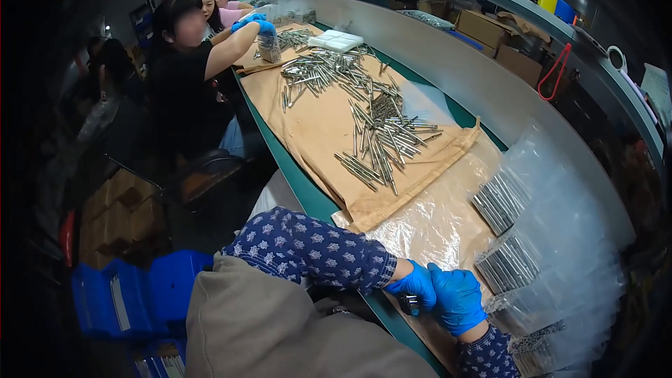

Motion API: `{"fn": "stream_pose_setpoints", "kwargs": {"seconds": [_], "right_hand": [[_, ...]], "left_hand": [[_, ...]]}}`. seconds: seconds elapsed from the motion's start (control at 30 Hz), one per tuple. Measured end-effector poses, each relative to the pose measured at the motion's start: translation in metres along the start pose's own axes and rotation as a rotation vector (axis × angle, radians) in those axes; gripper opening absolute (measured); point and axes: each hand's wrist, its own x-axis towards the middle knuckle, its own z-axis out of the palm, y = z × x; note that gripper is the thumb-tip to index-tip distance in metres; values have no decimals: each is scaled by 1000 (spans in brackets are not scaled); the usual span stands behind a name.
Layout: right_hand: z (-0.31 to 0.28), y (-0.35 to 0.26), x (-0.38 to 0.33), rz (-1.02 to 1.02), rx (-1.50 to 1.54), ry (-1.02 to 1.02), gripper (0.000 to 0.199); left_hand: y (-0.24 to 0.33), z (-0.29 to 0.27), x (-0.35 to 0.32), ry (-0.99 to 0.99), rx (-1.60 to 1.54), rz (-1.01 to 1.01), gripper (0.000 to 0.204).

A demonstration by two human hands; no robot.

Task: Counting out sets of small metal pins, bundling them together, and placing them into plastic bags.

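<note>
Both blue-gloved hands, left hand (418, 284) and right hand (456, 299), meet at the near desk (318, 204) edge, fingers closed around a small dark object (409, 304) that could, I judge, slip off onto the floor.

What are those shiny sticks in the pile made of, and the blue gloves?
The sticks look like bare metal: silvery grey with bright glints. The gloves on the left hand and right hand look like thin rubbery material, maybe nitrile: smooth, snug, slightly glossy blue.
</note>
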Motion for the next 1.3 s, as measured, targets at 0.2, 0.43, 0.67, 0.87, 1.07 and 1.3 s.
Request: {"fn": "stream_pose_setpoints", "kwargs": {"seconds": [0.2, 0.43, 0.67, 0.87, 1.07, 1.3], "right_hand": [[8, -2, -9, -17, 22, 118, 72], [17, 14, -14, 144, 444, 496, 25], [40, 40, -1, 211, 1205, 456, 35], [90, 59, -13, -61, 1631, 351, 74], [96, 53, -16, 169, 1709, 290, 64], [98, 48, -14, 115, 1494, 374, 70]], "left_hand": [[1, -4, -4, -86, 102, -14, 29], [27, -13, -24, -310, -168, 163, 54], [65, 19, -28, 219, 572, 1058, 92], [81, 18, -12, 175, 924, 902, 61], [59, -3, 20, 194, 843, 989, 49], [43, 4, 25, 284, 703, 1009, 47]]}}
